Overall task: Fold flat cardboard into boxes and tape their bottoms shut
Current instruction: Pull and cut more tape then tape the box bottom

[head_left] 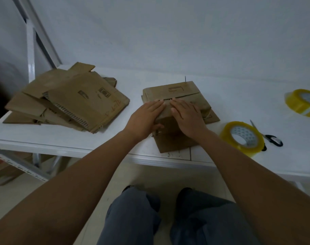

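A brown cardboard box (179,92) stands on the white table (115,138) in front of me, its flaps folded over on top with a seam running across. My left hand (147,117) and my right hand (187,115) lie flat side by side on the near flap, fingers straight, pressing it down at the seam. Another flap (173,142) of the box lies on the table below my wrists. A roll of yellowish clear tape (242,137) sits to the right of the box, with black-handled scissors (269,137) beside it.
A loose pile of flat cardboard blanks (69,98) lies at the table's left. A second tape roll (302,102) stands at the far right. A white wall rises behind the table. The table's front edge runs just above my knees; metal shelf rails show lower left.
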A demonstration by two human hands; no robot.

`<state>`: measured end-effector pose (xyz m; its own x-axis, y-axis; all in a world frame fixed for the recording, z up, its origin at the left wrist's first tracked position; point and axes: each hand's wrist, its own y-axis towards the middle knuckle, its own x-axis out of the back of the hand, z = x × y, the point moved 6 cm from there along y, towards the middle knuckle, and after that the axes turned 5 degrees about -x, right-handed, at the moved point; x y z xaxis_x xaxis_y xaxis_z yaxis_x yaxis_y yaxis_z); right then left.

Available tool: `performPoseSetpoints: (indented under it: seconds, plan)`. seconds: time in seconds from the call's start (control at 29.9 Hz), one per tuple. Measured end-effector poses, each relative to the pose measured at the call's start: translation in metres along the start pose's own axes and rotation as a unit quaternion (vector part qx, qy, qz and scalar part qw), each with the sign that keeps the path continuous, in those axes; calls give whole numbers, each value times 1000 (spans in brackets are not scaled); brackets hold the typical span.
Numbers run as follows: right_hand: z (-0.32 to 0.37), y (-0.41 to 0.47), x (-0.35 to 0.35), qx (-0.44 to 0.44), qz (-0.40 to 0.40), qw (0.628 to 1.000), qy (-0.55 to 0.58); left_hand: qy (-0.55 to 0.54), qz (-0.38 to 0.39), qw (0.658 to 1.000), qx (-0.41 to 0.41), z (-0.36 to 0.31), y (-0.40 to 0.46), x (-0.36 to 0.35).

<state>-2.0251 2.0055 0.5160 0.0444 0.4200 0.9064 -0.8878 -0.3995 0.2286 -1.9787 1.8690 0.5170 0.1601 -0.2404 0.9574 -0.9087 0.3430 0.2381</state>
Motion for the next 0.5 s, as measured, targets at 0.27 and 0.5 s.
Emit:
performPoseSetpoints:
  seconds: [0.27,0.5]
  plan:
    - [0,-14,4,3,91,996,-25,17,-55,998,15,-43,-50,13]
    - [12,-35,0,-45,96,988,108,-47,-81,995,-42,-54,-73,29]
